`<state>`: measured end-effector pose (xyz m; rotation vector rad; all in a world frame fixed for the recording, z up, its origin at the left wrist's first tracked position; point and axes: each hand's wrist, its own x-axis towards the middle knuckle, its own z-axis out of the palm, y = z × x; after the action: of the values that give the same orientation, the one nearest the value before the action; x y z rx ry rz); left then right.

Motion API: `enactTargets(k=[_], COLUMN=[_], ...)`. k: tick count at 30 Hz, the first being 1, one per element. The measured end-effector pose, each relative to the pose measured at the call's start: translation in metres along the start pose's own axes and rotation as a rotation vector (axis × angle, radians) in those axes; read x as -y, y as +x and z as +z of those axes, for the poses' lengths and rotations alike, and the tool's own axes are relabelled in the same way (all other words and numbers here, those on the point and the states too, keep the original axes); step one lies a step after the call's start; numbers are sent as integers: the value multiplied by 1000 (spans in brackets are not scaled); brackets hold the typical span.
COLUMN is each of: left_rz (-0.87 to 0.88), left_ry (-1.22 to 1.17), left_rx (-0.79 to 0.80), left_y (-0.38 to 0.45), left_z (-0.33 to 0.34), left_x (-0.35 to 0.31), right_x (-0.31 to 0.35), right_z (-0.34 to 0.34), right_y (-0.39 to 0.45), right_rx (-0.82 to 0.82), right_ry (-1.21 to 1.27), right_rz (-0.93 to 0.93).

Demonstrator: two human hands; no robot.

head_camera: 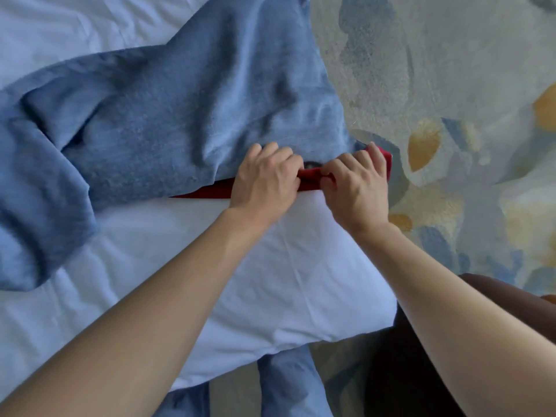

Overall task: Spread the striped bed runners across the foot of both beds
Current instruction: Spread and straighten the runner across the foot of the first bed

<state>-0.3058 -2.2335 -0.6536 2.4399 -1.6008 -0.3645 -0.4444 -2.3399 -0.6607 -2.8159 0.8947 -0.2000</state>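
A blue bed runner [168,121] was held by its red-trimmed edge at the corner of a white bed [270,281]

The runner was seen lying crumpled across the bed near its corner, one end trailing off toward the patterned carpet [451,70] and another bunched at the left. Its red edge [204,192] was gripped by both hands side by side, almost touching: the left hand [266,179] was curled over the fabric with the knuckles up, and the right hand [356,182] was curled likewise just beside it, near the runner's corner at the bed's edge. No stripes could be made out on the cloth. Blue fabric was seen hanging below the mattress corner, and a dark brown object [496,290] was partly visible at the lower right
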Motion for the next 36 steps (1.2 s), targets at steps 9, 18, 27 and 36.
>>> enactTargets(k=[9,18,27,36], left_rz=[-91,-41,-24,-19], left_ry=[11,49,-53,-91], left_rx=[-114,-175,-186,-160], left_y=[-21,-44,-57,-80], left_z=[-13,-16,-21,-33], left_x=[39,76,98,107], right_x=[4,9,82,110], right_z=[-11,-13,4,-8], right_y=[10,11,17,16], right_rx=[69,107,50,21], right_ry=[-70,-119,-35,4], right_rz=[5,-5,-191,-163])
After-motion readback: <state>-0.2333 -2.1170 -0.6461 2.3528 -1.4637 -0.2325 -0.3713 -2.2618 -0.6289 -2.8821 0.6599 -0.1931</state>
